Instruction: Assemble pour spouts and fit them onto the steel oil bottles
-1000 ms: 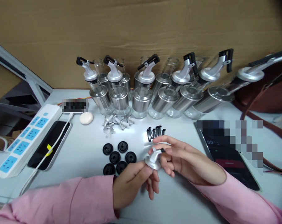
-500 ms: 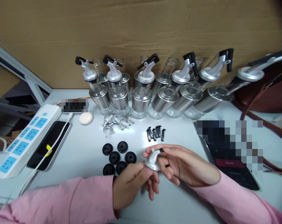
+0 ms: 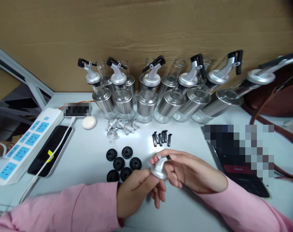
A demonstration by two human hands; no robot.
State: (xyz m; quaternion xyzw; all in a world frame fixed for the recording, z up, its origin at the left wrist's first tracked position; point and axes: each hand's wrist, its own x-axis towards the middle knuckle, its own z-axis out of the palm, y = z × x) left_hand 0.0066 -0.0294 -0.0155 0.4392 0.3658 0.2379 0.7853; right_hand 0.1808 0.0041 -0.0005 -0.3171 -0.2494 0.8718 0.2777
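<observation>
Between my two hands is a silver bottle pour spout (image 3: 159,169) with a black tip pointing right. My left hand (image 3: 136,190) pinches its round base between thumb and fingers. The fingers of my right hand (image 3: 192,167) are closed about the spout's far side and its black tip. Several black round stoppers (image 3: 118,163) lie just beyond my left hand. Several small black levers (image 3: 162,138) sit in a cluster past my right hand. Farther left is a heap of silver spout parts (image 3: 123,126).
Glass-and-steel bottles (image 3: 147,103) with fitted spouts stand in a row, with more bottles behind. To the left are a power strip (image 3: 27,145), a phone (image 3: 51,149) and a white oval object (image 3: 89,122). A dark tablet (image 3: 240,170) and a brown bag (image 3: 269,96) are at right.
The spout has turned slightly in my hands, with its tip a little lower. The fingers of my right hand have shifted a bit closer around it.
</observation>
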